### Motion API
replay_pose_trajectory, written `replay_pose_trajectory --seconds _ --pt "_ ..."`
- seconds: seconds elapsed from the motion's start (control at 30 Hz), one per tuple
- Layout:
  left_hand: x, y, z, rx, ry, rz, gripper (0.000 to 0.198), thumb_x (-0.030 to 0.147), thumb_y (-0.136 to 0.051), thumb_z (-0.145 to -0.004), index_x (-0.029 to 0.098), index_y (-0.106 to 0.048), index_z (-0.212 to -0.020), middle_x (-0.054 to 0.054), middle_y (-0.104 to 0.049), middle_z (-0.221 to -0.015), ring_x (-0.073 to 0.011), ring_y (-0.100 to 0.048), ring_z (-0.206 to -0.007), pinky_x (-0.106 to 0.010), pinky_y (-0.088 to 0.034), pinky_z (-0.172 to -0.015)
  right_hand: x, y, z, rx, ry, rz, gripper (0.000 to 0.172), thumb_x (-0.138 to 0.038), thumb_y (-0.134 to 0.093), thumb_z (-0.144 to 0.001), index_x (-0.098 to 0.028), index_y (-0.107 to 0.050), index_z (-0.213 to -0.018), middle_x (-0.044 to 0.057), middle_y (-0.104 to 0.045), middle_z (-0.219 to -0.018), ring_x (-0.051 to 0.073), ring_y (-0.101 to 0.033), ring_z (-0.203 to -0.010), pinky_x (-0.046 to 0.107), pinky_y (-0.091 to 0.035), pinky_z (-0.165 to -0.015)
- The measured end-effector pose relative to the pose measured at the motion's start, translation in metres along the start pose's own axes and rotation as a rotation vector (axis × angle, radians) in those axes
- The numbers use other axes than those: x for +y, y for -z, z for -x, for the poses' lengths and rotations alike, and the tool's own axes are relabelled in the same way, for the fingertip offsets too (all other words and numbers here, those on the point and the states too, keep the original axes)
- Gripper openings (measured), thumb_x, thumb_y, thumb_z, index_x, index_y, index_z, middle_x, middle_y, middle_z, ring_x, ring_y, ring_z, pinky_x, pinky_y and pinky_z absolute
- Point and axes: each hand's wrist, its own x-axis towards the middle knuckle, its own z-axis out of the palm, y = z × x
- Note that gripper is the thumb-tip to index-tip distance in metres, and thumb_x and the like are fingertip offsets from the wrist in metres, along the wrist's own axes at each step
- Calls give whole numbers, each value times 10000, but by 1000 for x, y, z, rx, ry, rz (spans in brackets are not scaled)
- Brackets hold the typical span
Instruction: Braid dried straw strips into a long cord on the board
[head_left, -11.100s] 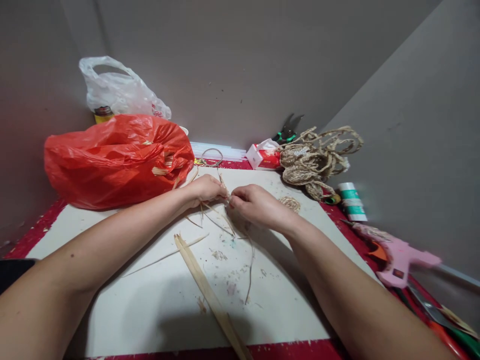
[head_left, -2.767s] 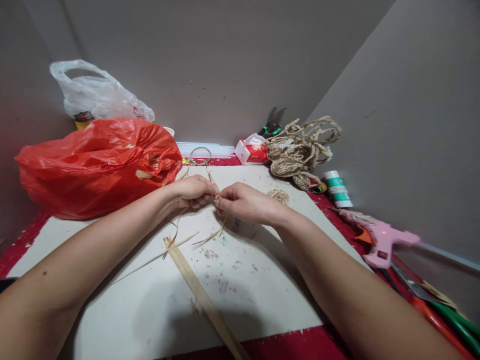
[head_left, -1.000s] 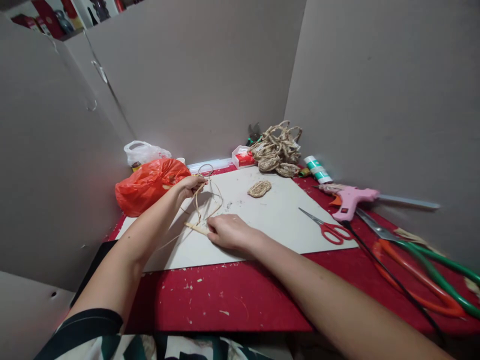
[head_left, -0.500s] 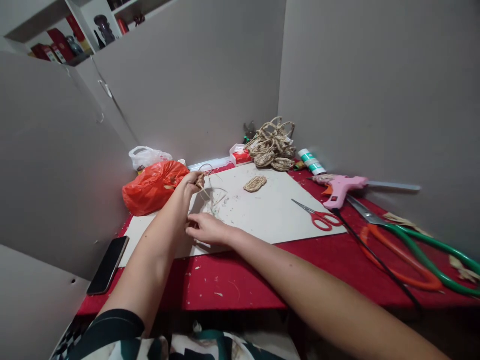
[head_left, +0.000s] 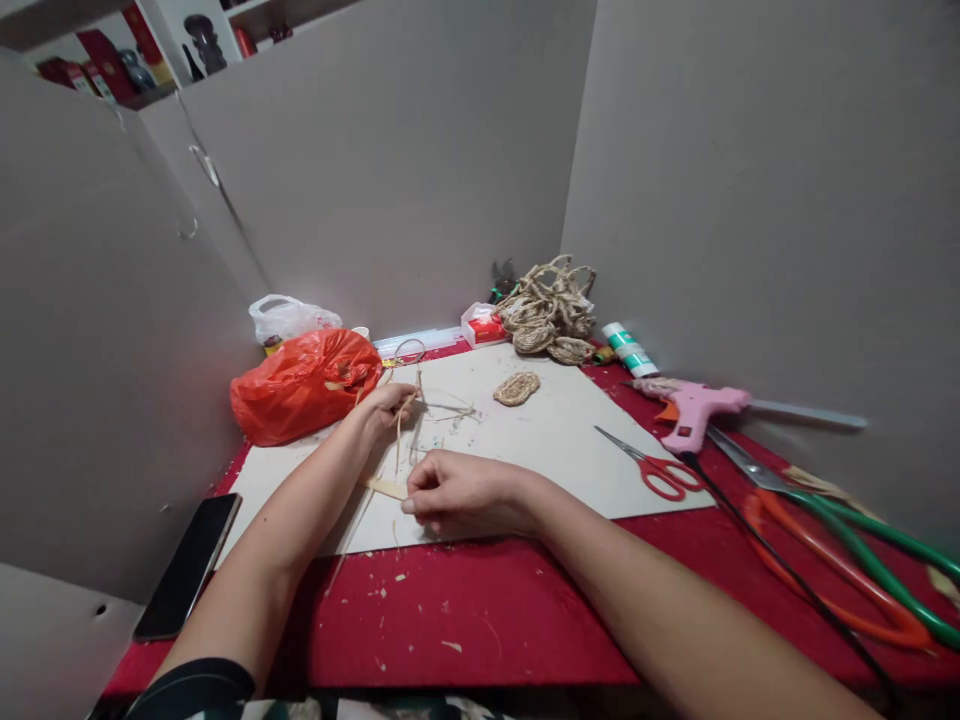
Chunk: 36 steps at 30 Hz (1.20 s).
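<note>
My left hand [head_left: 391,402] is closed on a few thin straw strands [head_left: 399,450], whose loose ends hang down and spread over the white board [head_left: 555,450]. Nearer to me, my right hand [head_left: 461,490] pinches the end of a flat pale straw strip [head_left: 386,488] between thumb and fingers. The strip's other end runs left behind my left forearm. Beyond my hands lies a small oval of coiled straw braid [head_left: 517,388]. Small straw bits are scattered on the board around the strands.
An orange plastic bag [head_left: 304,385] is left of my left hand, a phone [head_left: 187,565] nearer. At the back sits a heap of braided straw [head_left: 547,310]. To the right are red scissors [head_left: 660,472], a pink glue gun [head_left: 701,410] and large green-and-orange-handled shears [head_left: 832,510]. Red cloth [head_left: 450,620] covers the table.
My right hand has moved right, away from my left forearm, and the pale strip now shows in its pinch. My left hand is slightly lower in view, still holding strands.
</note>
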Motion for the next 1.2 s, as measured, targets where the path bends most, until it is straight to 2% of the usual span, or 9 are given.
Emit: replay_pose_trajectory --seconds 0.1,0.23,0.3,0.4,0.53,0.7,0.93,1.07,1.2 --pt "-12 14 -1 -39 23 -54 207 144 -509 -780 141 -443 -584 99 -218 -400 -20 -169 -320 -149 -134 -323 -6 15 5 182 -22 -66 317 -414 -633 -738 -114 -581 -653 -23 -564 -510 40 -437 -412 155 -339 -426" --pt "-17 21 -4 -80 -15 -111 196 149 -533 -760 134 -471 -575 89 -255 -385 -23 -183 -318 -170 -119 -341 -17 48 3 610 -52 -169 298 -400 -622 -753 -118 -581 -667 -20 -563 -529 32 -430 -401 148 -335 -398" --pt "-18 20 -5 -90 -42 -139 202 135 -527 -756 135 -472 -562 85 -269 -378 -25 -198 -318 -175 -122 -351 -21 73 -6 788 -105 -151 237 -324 -613 -772 -119 -583 -656 -15 -574 -542 28 -429 -400 143 -323 -378" --pt "-21 17 -7 -75 -93 -177 206 130 -509 -761 144 -464 -560 85 -276 -363 -29 -210 -311 -180 -131 -358 -18 109 -33 950 -292 -89 112 -161 -628 -742 -124 -586 -646 3 -636 -581 28 -443 -390 138 -299 -345" --pt "-24 14 -10 -41 -155 -213 198 125 -495 -758 156 -454 -567 84 -296 -348 -39 -230 -295 -188 -147 -353 1 136 -81 906 -455 -83 235 -138 -624 -740 -109 -545 -520 4 -524 -363 35 -334 -270 161 -196 -275" --pt "-25 11 -12 -40 -168 -190 201 165 -487 -776 162 -455 -578 79 -324 -363 -43 -243 -283 -198 -153 -342 31 148 -123 801 -553 -191 255 -120 -566 -790 -100 -530 -538 -23 -455 -333 23 -315 -266 124 -216 -275" --pt "-22 10 -12 -32 -122 -168 217 103 -487 -744 158 -446 -538 75 -322 -332 -42 -234 -270 -201 -147 -340 46 152 -131 861 -524 -292 261 -84 -499 -832 -110 -499 -572 -40 -449 -357 9 -299 -268 105 -211 -265" --pt "-20 11 -8 -57 -119 -171 222 80 -464 -742 152 -460 -532 72 -311 -331 -45 -224 -279 -206 -145 -344 39 155 -131 922 -473 -309 247 -71 -483 -842 -114 -480 -599 -16 -535 -443 -9 -287 -280 97 -220 -274" --pt "-19 13 -8 -100 -96 -134 238 85 -452 -755 153 -449 -527 73 -294 -342 -40 -205 -294 -204 -131 -349 29 154 -122 862 -492 -305 259 -65 -496 -829 -113 -475 -576 -6 -536 -441 -4 -294 -278 111 -204 -278"
